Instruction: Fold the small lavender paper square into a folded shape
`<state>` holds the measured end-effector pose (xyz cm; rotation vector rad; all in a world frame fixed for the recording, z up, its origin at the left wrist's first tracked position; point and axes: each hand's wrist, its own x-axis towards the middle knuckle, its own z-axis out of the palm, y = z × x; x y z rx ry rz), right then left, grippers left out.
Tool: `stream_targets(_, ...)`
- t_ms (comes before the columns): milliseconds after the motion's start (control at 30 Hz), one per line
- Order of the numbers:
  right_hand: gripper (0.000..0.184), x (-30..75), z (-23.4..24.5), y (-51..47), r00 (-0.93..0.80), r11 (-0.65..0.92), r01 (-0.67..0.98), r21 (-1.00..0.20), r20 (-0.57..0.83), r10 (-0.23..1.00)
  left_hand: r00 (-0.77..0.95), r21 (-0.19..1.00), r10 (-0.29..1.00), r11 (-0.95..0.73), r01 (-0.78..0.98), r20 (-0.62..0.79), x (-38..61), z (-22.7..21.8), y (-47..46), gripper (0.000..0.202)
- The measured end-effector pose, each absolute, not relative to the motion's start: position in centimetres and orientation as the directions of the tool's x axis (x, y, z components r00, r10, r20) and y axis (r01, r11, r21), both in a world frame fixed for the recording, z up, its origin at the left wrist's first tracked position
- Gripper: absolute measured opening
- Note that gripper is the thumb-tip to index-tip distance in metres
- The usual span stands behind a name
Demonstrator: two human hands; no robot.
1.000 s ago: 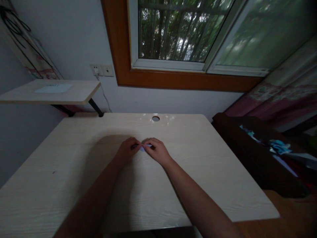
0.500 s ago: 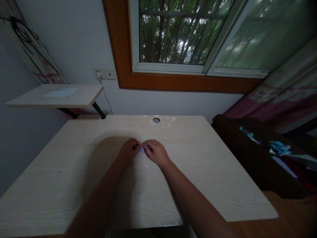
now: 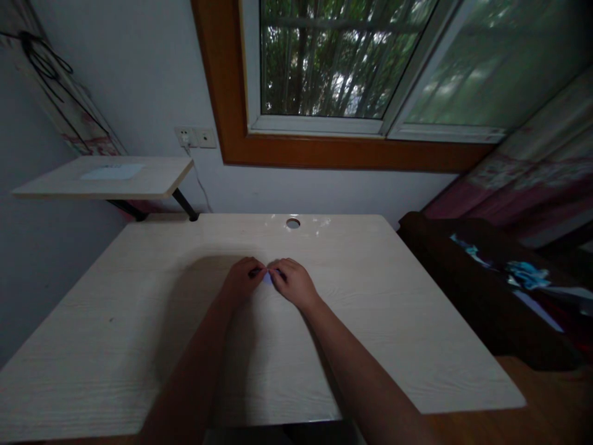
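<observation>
Near the middle of the pale wood-grain desk (image 3: 380, 321), my two hands meet at the fingertips. Between them is a small, light purple piece that looks like paper (image 3: 267, 279); most of it is hidden behind the fingers. My left hand (image 3: 243, 276) is closed, thumb and forefinger pinching the piece's left side. From the right, my right hand (image 3: 293, 281) pinches it the same way, its thumb close to the left one. Both hands rest low at the desk top. How the piece is folded is too small to make out.
A raised shelf (image 3: 157, 176) with a white sheet (image 3: 112, 172) on it stands at the back left. Behind the hands is a round cable hole (image 3: 293, 224). To the right, a dark brown sofa-like seat (image 3: 430, 238) holds crumpled blue cloth (image 3: 528, 275).
Both hands stay almost in place, still pinching the purple piece. A little less of it shows below the fingertips. The view has shifted very slightly.
</observation>
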<state>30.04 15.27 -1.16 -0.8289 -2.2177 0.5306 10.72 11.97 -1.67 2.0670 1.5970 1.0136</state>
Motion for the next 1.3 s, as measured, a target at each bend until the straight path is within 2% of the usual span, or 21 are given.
stream_targets(433,0.015,29.98,-1.00,15.51,-0.539,0.691,0.392,-0.607,0.457,0.707,0.108,0.647,0.925,-0.335,0.685,0.365,10.59,-1.82,12.31,0.011)
stream_targets(1300,0.013,30.08,-1.51,15.96,-0.501,0.678,0.316,-0.664,0.490,0.713,0.107,0.715,0.934,-0.332,0.616,0.341,10.23,-1.78,12.27,0.011)
